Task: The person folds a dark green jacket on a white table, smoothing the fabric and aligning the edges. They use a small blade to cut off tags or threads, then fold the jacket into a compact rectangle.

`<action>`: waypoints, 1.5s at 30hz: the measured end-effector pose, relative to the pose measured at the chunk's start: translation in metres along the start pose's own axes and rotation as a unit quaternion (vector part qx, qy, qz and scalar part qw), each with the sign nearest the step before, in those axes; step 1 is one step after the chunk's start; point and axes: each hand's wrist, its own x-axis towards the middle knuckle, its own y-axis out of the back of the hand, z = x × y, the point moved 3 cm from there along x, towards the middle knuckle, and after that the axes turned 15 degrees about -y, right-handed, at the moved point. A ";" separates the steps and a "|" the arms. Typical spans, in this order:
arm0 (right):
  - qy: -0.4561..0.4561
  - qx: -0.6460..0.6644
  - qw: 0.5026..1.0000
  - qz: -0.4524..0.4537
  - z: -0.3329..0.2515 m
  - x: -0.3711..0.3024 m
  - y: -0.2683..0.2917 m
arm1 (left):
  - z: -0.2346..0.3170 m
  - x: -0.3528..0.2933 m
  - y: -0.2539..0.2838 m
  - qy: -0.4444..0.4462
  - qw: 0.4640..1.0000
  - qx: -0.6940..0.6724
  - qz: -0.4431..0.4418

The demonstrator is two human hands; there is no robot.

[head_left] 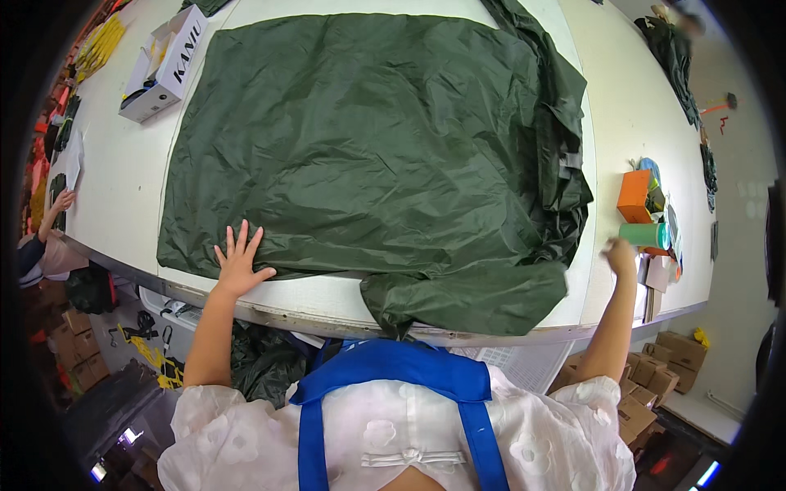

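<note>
A large sheet of thin dark green fabric (352,147) lies spread and slightly wrinkled across the white table (115,176). Its right side is bunched into loose folds, and a flap (467,301) hangs over the near edge. My left hand (239,268) rests flat on the near left corner of the fabric, fingers spread. Off the fabric to the right, my right hand (621,256) is closed with its fingers curled together; what it holds, if anything, cannot be made out. Just beyond that hand lies a green cylinder (641,236).
An orange box (633,196) stands behind the cylinder. At the far left sits an open white box (166,69) with small items, near yellow straps (101,45). Another person's hand (64,199) is at the left table edge. Cardboard boxes (681,358) are stacked below right.
</note>
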 end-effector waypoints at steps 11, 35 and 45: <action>0.066 -0.003 0.995 0.075 -0.171 0.002 -0.020 | -0.030 0.010 -0.004 0.016 0.998 0.049 0.045; 0.216 0.312 0.908 0.175 -0.011 -0.120 -0.032 | -0.019 -0.005 -0.007 -0.088 0.953 0.122 0.262; 0.150 0.217 0.964 0.019 -0.003 -0.184 -0.118 | 0.140 -0.049 -0.064 -0.172 0.829 -0.524 0.097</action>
